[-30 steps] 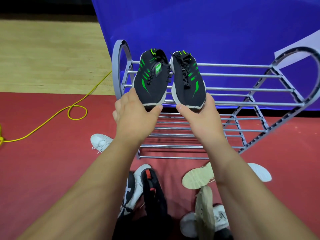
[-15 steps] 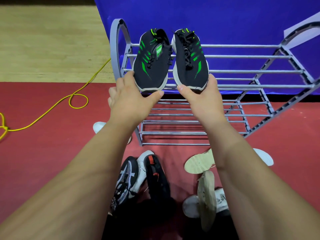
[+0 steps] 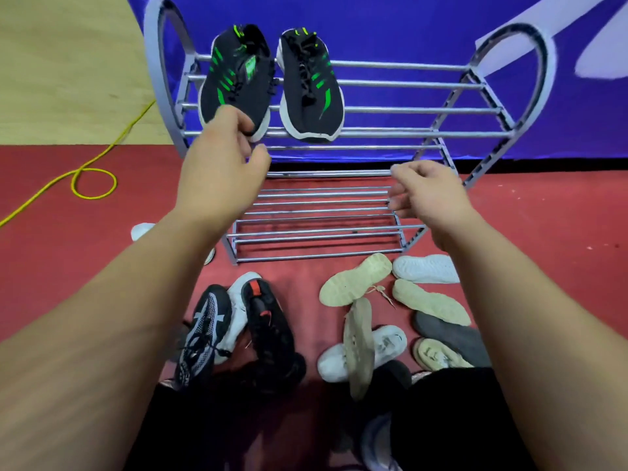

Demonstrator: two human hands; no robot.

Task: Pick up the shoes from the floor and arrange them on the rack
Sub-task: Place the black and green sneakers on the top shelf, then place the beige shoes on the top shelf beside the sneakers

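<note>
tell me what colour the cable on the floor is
Yellow. The cable shows best in the head view, the only one.

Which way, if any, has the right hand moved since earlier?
Yes. The right hand has drawn back toward the person, off the right green-striped shoe on the rack.

Rack rails (image 3: 407, 84): bare metal tube, smooth, glossy; end frames (image 3: 157, 79) matt grey. black-green shoes (image 3: 238, 90): matt knit cloth uppers, smooth white soles. Beige soles (image 3: 356, 278): rough tread, scuffed. Red floor (image 3: 68, 253): matt, faintly grainy. Pale wood floor (image 3: 68, 79): smooth, low sheen. Blue backdrop (image 3: 390, 28): matt cloth
</note>
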